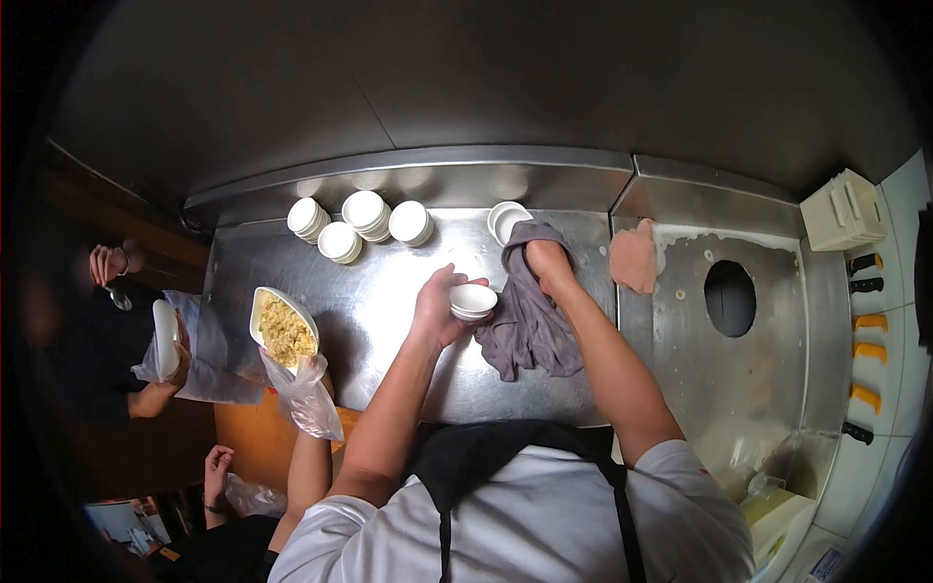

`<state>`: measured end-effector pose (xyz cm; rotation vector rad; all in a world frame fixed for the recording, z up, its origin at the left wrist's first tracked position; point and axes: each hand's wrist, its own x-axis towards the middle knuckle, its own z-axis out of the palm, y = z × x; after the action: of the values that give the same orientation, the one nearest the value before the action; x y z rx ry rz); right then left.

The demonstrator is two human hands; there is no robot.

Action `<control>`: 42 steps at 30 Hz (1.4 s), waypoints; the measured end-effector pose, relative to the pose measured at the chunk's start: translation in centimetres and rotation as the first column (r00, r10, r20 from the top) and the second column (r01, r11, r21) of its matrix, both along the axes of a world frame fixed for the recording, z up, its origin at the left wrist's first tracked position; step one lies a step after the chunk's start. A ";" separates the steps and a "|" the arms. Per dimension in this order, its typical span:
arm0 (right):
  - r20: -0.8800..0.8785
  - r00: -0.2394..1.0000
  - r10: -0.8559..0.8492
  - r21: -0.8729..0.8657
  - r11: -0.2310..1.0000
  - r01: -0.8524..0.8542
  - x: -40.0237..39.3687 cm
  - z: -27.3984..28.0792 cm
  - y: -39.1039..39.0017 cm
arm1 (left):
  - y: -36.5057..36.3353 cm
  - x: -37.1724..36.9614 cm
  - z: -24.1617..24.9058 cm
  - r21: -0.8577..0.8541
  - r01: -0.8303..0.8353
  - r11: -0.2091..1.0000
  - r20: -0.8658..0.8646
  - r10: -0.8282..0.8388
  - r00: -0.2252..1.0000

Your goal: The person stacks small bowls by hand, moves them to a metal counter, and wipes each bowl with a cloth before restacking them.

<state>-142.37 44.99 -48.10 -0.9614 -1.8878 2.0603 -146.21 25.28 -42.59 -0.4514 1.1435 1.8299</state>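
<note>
In my left hand point(439, 303) is a short stack of small white bowls point(473, 300), with the fingers curled round its side. My right hand point(550, 266) grips a grey-purple cloth point(533, 328), which drapes down over the steel counter point(379, 311). Just behind the cloth, a few more white bowls point(506, 220) sit near the counter's back edge, partly covered by it. Several stacks of the same white bowls point(365, 210) stand to the left along the back.
At left, another person's gloved hand point(309, 379) holds a white dish of crumbly yellow food point(285, 325). A further person holds a white dish point(166, 340) and a spoon point(120, 298). Right are a pink cloth point(634, 257), a round hole point(730, 298) and wall-mounted knives point(870, 352).
</note>
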 end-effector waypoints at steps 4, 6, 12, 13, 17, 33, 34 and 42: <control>0.075 0.997 -0.036 -0.627 0.775 0.075 0.7 1.5 -0.7 | -0.9 -0.4 -0.6 0.019 -0.077 0.997 -0.047 0.078 0.996; -0.081 0.990 0.117 -0.324 0.936 -0.137 2.4 0.5 -1.9 | -0.7 -0.3 -0.1 -0.004 -0.108 0.994 -0.162 0.106 0.981; -0.029 0.822 0.569 0.801 0.505 -0.321 2.8 0.8 -4.7 | 2.9 1.7 -0.6 -0.283 -0.163 0.945 -0.804 -0.142 0.577; -0.068 0.856 0.512 0.804 0.536 -0.257 3.1 1.4 -4.5 | 3.1 1.8 -0.3 -0.273 -0.178 0.946 -0.826 -0.135 0.548; -0.134 0.924 0.357 0.822 0.562 -0.097 4.0 2.9 -3.9 | 2.3 1.3 -1.6 -0.324 -0.131 0.937 -0.824 -0.211 0.526; 0.245 0.963 0.115 0.228 0.958 -0.173 1.1 -2.3 -1.5 | 0.9 0.8 -0.1 -0.150 -0.038 0.988 -0.506 -0.044 0.861; 0.182 0.967 0.178 -0.131 0.979 -0.156 0.7 -1.9 -0.9 | 0.9 0.7 -0.2 -0.142 -0.050 0.989 -0.511 -0.030 0.859; -0.162 0.970 0.180 -0.291 0.931 -0.221 3.5 0.3 -4.3 | 1.2 1.4 -0.6 0.062 -0.107 0.992 -0.713 0.119 0.691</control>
<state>-138.85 40.66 -47.81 -0.6893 -1.6919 2.5255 -144.80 26.50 -43.15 0.2658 1.6391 2.2000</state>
